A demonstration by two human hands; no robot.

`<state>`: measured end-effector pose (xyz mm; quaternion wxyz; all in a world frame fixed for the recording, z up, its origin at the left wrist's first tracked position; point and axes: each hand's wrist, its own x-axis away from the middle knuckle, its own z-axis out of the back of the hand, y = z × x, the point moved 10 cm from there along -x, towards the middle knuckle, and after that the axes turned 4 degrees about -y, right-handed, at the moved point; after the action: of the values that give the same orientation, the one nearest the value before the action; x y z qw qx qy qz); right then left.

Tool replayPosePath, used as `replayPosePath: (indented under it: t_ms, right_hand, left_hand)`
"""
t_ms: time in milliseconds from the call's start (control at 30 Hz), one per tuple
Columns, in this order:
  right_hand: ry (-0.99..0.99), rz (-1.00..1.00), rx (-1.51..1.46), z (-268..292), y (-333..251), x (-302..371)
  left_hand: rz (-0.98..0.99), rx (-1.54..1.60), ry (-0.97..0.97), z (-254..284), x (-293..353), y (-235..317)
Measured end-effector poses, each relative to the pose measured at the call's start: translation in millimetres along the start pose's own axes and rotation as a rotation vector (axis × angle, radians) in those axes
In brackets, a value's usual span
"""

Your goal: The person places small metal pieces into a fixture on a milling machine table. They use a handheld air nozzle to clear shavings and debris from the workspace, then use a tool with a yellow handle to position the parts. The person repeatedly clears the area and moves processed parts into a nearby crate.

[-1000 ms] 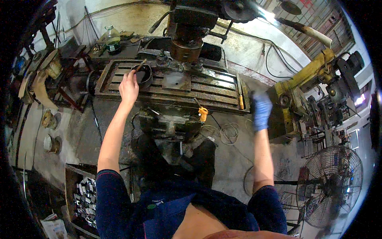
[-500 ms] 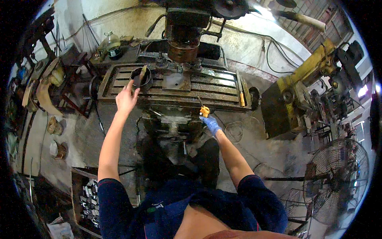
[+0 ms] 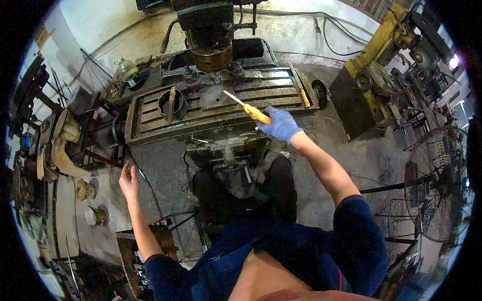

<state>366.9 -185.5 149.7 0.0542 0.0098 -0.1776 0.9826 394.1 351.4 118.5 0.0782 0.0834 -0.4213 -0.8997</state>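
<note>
My right hand (image 3: 280,124), in a blue glove, is closed around a yellow air blow gun (image 3: 257,113). Its thin silver nozzle points up and left toward a flat metal plate (image 3: 213,99) on the slotted machine table (image 3: 150,131). The plate's surface looks pale and hazy. Bare and apart from the table, my left hand (image 3: 129,181) is low at the left with its fingers stretched out; nothing shows in it. A dark round pot (image 3: 182,107) stands on the table's left part, with a wooden-handled brush (image 3: 171,100) across its rim.
The milling machine's head (image 3: 211,52) hangs over the plate. A yellow-handled tool (image 3: 305,98) lies at the table's right end. Two small buckets (image 3: 95,216) stand on the left floor, a box of metal parts (image 3: 143,251) near my left arm, and a fan (image 3: 434,183) at right.
My left hand has drawn back from the pot, down and left. My right hand has risen with the blow gun, its nozzle now aimed at the plate. The view has shifted too.
</note>
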Motion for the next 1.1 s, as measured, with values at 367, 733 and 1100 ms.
replayPosePath:
  t_ms: [367,733,1100]
  right_hand:
    - [-0.171,-0.072,0.250,-10.3,-63.4,-100.6]
    - [-0.159,0.133,-0.083,-41.1,10.4,-51.5]
    - [-0.114,0.070,-0.313,-18.3,24.9,22.3]
  left_hand:
    - [-0.027,0.049,0.180,75.9,37.9,-44.8]
    - [0.210,0.170,0.617,211.1,157.4,-177.7]
    - [0.532,-0.265,0.102,153.3,206.3,-251.8]
